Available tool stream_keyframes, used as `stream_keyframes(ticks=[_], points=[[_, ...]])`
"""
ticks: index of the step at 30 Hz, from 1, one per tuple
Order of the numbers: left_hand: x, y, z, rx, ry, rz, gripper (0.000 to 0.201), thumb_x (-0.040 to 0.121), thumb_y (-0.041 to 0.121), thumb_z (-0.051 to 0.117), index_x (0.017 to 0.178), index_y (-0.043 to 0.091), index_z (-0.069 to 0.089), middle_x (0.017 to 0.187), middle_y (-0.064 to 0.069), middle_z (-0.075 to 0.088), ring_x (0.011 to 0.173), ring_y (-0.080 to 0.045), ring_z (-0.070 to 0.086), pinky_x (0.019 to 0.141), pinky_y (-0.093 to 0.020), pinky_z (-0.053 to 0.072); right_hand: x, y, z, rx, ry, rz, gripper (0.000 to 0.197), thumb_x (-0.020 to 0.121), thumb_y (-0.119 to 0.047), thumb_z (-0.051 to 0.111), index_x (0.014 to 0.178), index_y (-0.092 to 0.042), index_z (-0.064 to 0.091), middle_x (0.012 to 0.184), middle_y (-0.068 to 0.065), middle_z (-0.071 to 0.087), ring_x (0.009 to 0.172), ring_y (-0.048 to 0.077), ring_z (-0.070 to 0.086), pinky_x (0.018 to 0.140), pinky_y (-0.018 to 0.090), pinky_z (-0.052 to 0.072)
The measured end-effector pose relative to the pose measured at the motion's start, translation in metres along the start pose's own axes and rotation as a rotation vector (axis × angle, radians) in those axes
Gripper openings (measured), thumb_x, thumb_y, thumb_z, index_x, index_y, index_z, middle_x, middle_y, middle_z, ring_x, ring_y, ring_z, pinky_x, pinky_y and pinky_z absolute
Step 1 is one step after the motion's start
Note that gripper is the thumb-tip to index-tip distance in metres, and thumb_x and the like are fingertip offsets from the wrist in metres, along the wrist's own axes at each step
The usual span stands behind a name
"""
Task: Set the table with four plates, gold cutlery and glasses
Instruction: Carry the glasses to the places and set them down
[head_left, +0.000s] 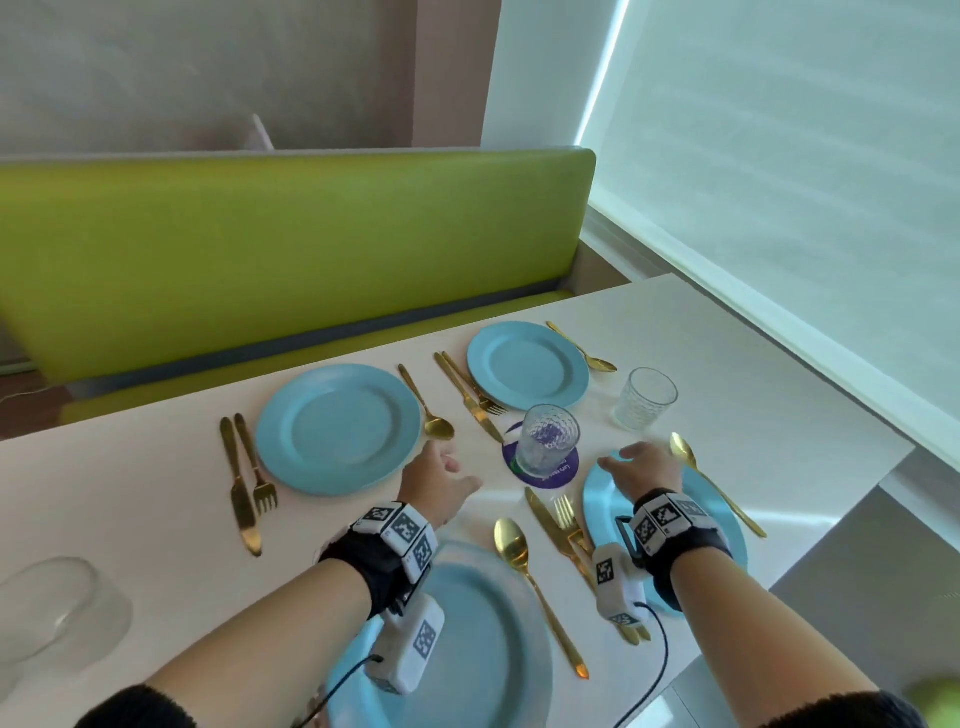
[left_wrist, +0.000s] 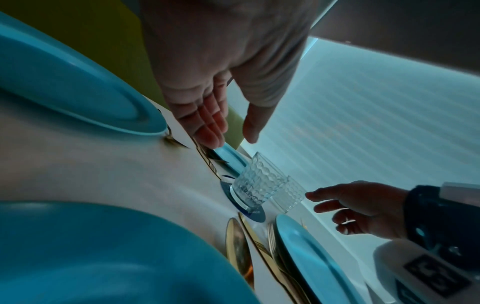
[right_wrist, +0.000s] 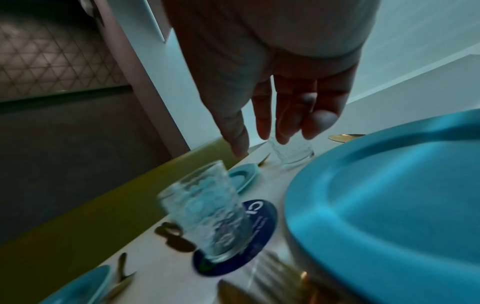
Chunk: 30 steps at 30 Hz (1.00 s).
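Four blue plates lie on the white table (head_left: 727, 364), each flanked by gold cutlery: far left plate (head_left: 337, 428), far right plate (head_left: 527, 364), near left plate (head_left: 483, 634), near right plate (head_left: 602, 499). A textured glass (head_left: 545, 441) stands on a dark blue coaster (head_left: 545, 475) in the middle. A second glass (head_left: 645, 399) stands farther right. My left hand (head_left: 441, 467) hovers left of the coaster glass, fingers straight, holding nothing. My right hand (head_left: 641, 462) hovers over the near right plate, right of that glass, fingers relaxed and empty.
A third clear glass (head_left: 62, 618) sits blurred at the near left of the table. A green bench backrest (head_left: 291, 244) runs along the far side. A window blind (head_left: 805, 182) closes off the right. The table's right edge lies just past the near right plate.
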<state>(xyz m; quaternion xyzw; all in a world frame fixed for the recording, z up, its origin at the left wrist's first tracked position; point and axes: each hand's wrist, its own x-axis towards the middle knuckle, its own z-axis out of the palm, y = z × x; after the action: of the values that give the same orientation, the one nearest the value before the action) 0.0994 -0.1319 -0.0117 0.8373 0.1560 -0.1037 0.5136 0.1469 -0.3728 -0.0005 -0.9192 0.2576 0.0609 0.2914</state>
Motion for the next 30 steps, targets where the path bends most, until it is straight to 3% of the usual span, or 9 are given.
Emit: stream_keyframes(ticks=[4,8,12,15,17,19,23,26,30], points=[[-0.040,-0.030,-0.041,-0.072,0.016,0.104,0.033,0.083,0.016,0.068,0.112,0.006,0.059,0.078,0.011,0.053,0.086,-0.014,0.054,0.084,-0.023,0.044,-0.068,-0.021,0.021,-0.044,0.032,-0.073,0.028,0.085,-0.027,0.063,0.104,-0.008,0.069,0.113,0.012,0.068,0.112,0.030,0.058,0.093,0.032,0.045],[-0.088,-0.070,-0.084,-0.116,-0.007,0.131,0.019,0.082,0.019,0.068,0.100,0.016,0.062,0.077,0.012,0.055,0.083,-0.014,0.058,0.087,-0.029,0.050,-0.143,-0.039,0.061,-0.055,-0.008,-0.156,0.016,0.082,-0.026,0.065,0.090,-0.014,0.072,0.103,0.009,0.071,0.108,0.029,0.061,0.092,0.031,0.046],[-0.128,-0.128,-0.129,-0.054,-0.146,0.034,0.013,0.081,0.020,0.067,0.079,0.028,0.056,0.078,0.008,0.059,0.076,-0.015,0.059,0.075,-0.027,0.055,-0.215,-0.058,0.116,-0.026,-0.132,-0.226,0.022,0.083,-0.020,0.067,0.101,-0.008,0.071,0.110,0.010,0.070,0.106,0.024,0.062,0.087,0.023,0.044],[-0.152,-0.173,-0.168,0.042,-0.179,-0.149,0.012,0.082,0.022,0.066,0.074,0.017,0.058,0.078,-0.001,0.063,0.069,-0.017,0.061,0.058,-0.020,0.048,-0.264,-0.079,0.160,-0.062,-0.252,-0.288,0.022,0.083,-0.020,0.067,0.102,-0.009,0.070,0.107,0.009,0.070,0.103,0.023,0.063,0.088,0.025,0.046],[-0.162,-0.202,-0.196,0.147,-0.126,-0.274,0.030,0.083,0.030,0.065,0.080,0.000,0.065,0.092,-0.015,0.071,0.088,-0.030,0.068,0.069,-0.027,0.049,-0.291,-0.098,0.188,-0.049,-0.318,-0.336,0.024,0.082,-0.019,0.068,0.104,-0.008,0.070,0.104,0.008,0.070,0.095,0.020,0.062,0.091,0.028,0.048],[-0.166,-0.229,-0.217,0.228,-0.026,-0.377,0.041,0.084,0.039,0.062,0.087,-0.002,0.066,0.110,-0.018,0.069,0.106,-0.032,0.064,0.081,-0.029,0.049,-0.312,-0.115,0.210,-0.038,-0.371,-0.376,0.030,0.082,-0.021,0.070,0.110,-0.010,0.067,0.101,0.005,0.068,0.089,0.014,0.058,0.091,0.027,0.048],[-0.175,-0.266,-0.251,0.007,0.388,-0.482,0.077,0.072,0.033,0.078,0.128,-0.007,0.043,0.133,-0.023,0.049,0.124,-0.036,0.049,0.094,-0.034,0.042,-0.348,-0.155,0.249,-0.056,-0.472,-0.434,0.054,0.079,-0.026,0.073,0.128,-0.015,0.053,0.120,0.006,0.063,0.111,0.018,0.059,0.096,0.025,0.045],[-0.169,-0.277,-0.270,-0.090,0.573,-0.436,0.093,0.060,0.027,0.087,0.133,-0.005,0.039,0.134,-0.024,0.046,0.128,-0.037,0.043,0.105,-0.041,0.037,-0.360,-0.175,0.272,-0.025,-0.522,-0.419,0.079,0.074,-0.025,0.079,0.139,-0.015,0.037,0.131,0.008,0.055,0.121,0.021,0.052,0.101,0.028,0.043],[-0.156,-0.288,-0.283,-0.118,0.546,-0.221,0.112,0.040,0.042,0.088,0.131,-0.005,0.040,0.124,-0.022,0.057,0.120,-0.036,0.053,0.101,-0.045,0.044,-0.361,-0.183,0.297,-0.025,-0.494,-0.443,0.095,0.065,-0.028,0.085,0.142,-0.015,0.030,0.138,0.007,0.047,0.129,0.023,0.044,0.106,0.031,0.038]])
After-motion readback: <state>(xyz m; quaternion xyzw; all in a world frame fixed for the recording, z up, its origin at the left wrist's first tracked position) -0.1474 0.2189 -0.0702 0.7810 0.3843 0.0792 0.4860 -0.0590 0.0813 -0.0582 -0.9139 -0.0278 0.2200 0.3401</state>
